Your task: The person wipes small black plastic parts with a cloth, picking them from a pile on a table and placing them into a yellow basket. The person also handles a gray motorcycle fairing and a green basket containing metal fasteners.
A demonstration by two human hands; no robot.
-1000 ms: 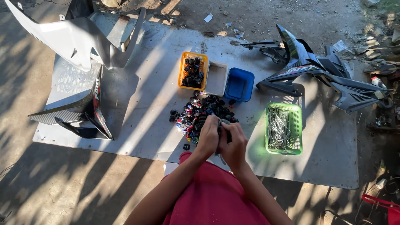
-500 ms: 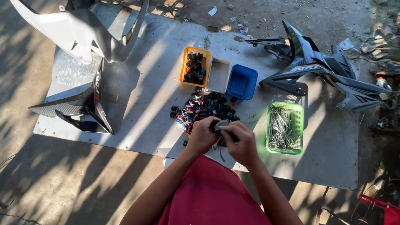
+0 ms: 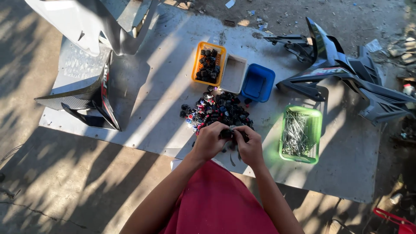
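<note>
1. Left hand [image 3: 209, 141] and right hand [image 3: 248, 145] meet at the near edge of the pile, fingers of both pinched together on one small dark part [image 3: 226, 134] held between them; too small to say what kind of part it is
2. That part sits just above the grey sheet [image 3: 143, 104] that covers the ground, right at the 6 o'clock edge of the pile of small black parts [image 3: 215, 110], which has a few red and blue bits mixed in
3. At 12 o'clock from the pile there's an orange basket [image 3: 197, 65] with more black parts inside, a grey rectangular tray [image 3: 234, 73] touching it on the right, and a blue tub [image 3: 258, 83] just beside that
4. At 3 o'clock from the hands, a green basket [image 3: 316, 130] holding a bundle of thin metal pins or wires, can't tell which
5. Dark motorcycle fairing panels [image 3: 342, 73] lie at 2 o'clock, partly off the sheet
6. A white and black fairing piece [image 3: 93, 56] sits at 10 o'clock, well apart from the hands
7. Person's red clothing [image 3: 216, 203] fills the bottom middle, both forearms reaching forward from it
</note>
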